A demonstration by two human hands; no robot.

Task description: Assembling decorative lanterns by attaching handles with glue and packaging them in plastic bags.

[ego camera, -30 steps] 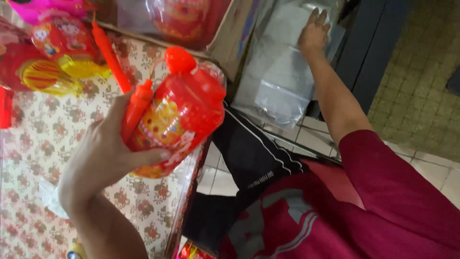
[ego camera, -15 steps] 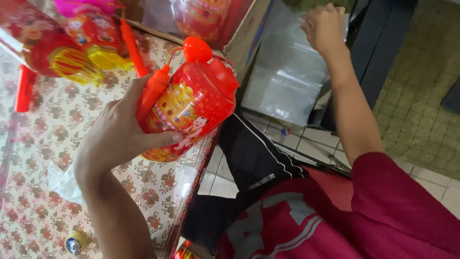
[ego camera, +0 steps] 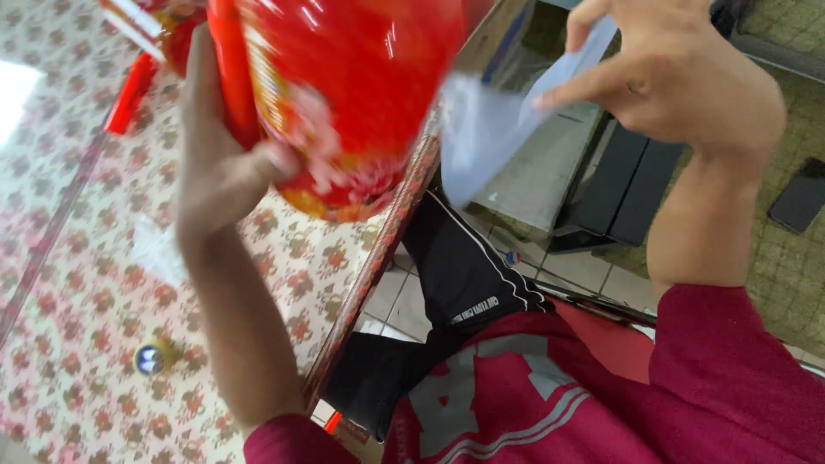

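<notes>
Red lantern toy and clear plastic bag, both in hand above the worktop's right edge.

We hold the red lantern toy (ego camera: 352, 94) in our left hand (ego camera: 219, 163), fingers clenched round its red stick handle (ego camera: 230, 69), the round shiny body tilted and lifted over the right edge of the worktop (ego camera: 86, 344). Our right hand (ego camera: 679, 77) grasps a clear plastic bag (ego camera: 490, 129) by its top, pinched between thumb and fingers, the bag hanging just beside the lantern, out past the worktop's edge. The worktop carries a floral cloth; on it lie a crumpled scrap of clear plastic (ego camera: 159, 249) near the middle, a small round blue-and-yellow item (ego camera: 153, 357) toward the near edge, and a red stick (ego camera: 131, 93) toward the far edge. Below us: black trousers, red sleeves, tiled floor (ego camera: 773, 266).
</notes>
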